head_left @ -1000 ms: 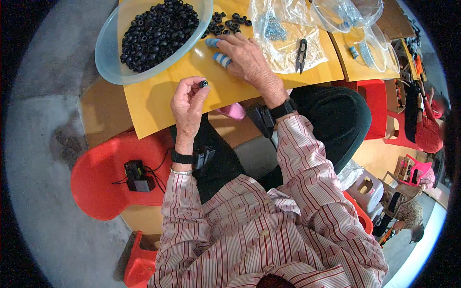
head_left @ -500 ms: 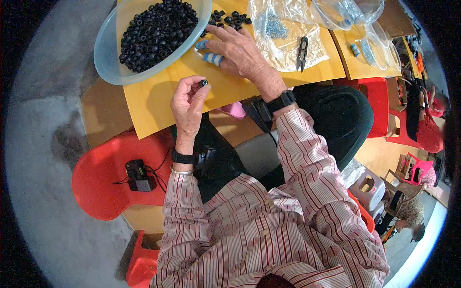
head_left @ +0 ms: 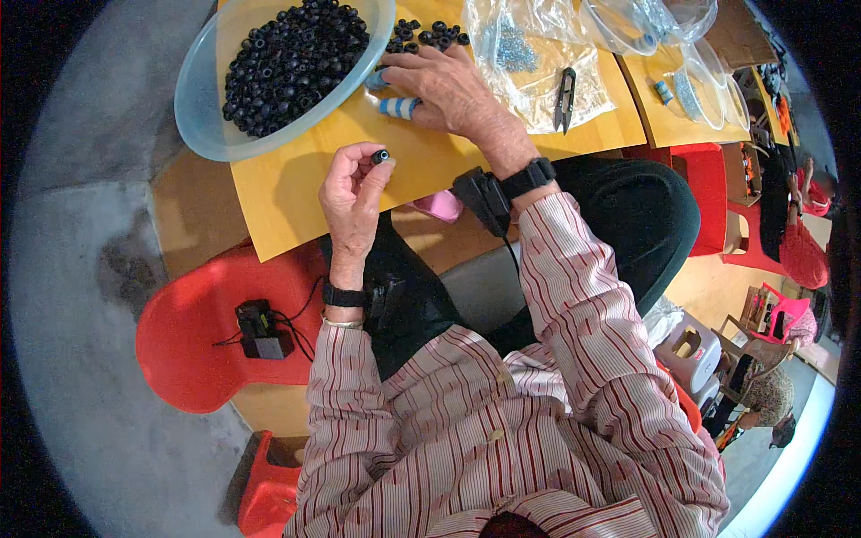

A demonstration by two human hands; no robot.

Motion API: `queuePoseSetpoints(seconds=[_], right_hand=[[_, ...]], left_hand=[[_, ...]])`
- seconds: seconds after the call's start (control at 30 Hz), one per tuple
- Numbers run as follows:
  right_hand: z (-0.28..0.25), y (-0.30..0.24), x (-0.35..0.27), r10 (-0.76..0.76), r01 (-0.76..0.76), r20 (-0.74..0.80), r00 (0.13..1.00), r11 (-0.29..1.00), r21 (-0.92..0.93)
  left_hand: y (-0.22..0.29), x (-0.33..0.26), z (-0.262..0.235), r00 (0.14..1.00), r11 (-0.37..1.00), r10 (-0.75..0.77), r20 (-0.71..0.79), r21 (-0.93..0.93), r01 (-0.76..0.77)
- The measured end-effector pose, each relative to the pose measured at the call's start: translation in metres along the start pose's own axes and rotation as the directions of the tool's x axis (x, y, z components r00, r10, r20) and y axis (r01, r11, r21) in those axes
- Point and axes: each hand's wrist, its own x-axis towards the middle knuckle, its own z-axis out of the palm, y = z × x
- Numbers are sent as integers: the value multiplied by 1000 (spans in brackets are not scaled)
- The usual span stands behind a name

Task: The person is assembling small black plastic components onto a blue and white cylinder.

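My left hand point(head_left: 352, 199) is closed, pinching a small black ring-shaped part point(head_left: 381, 157) with a pale centre between thumb and fingertips, just over the table's near edge. My right hand point(head_left: 448, 94) lies low over the yellow table, palm down, fingers stretched toward the left. Blue-and-white tape point(head_left: 397, 108) wraps some of its fingers. The fingertips are beside the rim of a translucent bowl point(head_left: 202, 130) heaped with black ring-shaped parts point(head_left: 296, 67). Several loose black parts point(head_left: 439, 36) lie just beyond this hand. Whatever is under its fingertips is hidden.
Right of my right hand, black thread snips point(head_left: 564, 100) rest on a clear plastic bag point(head_left: 538, 85) with small bluish pieces. Clear tubs point(head_left: 619, 31) stand at the far right. A red chair point(head_left: 188, 332) holding a black device point(head_left: 262, 330) is on the left. Other people sit at right.
My right hand and forearm have shifted slightly, and the fingers have drawn a little away from the loose parts. The left hand keeps its pinch almost in place.
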Motion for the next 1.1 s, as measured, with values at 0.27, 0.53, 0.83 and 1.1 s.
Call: queuePoseSetpoints(seconds=[0.27, 0.53, 0.83, 1.1], right_hand=[[-12, 12, -12, 8, -4, -51, 999, 996, 90], [1, 12, 8, 34, -40, -85, 996, 997, -67], [3, 14, 11, -33, 27, -108, 994, 998, -54], [-8, 16, 4, -99, 98, -32, 995, 995, -34]], left_hand=[[0, 1, 0, 1000, 1000, 23, 5, 21, -24], [0, 1, 3, 1000, 1000, 12, 13, -21, -11], [2, 1, 3, 1000, 1000, 10, -1, -3, -10], [1, 1, 3, 1000, 1000, 7, 5, 20, -7]])
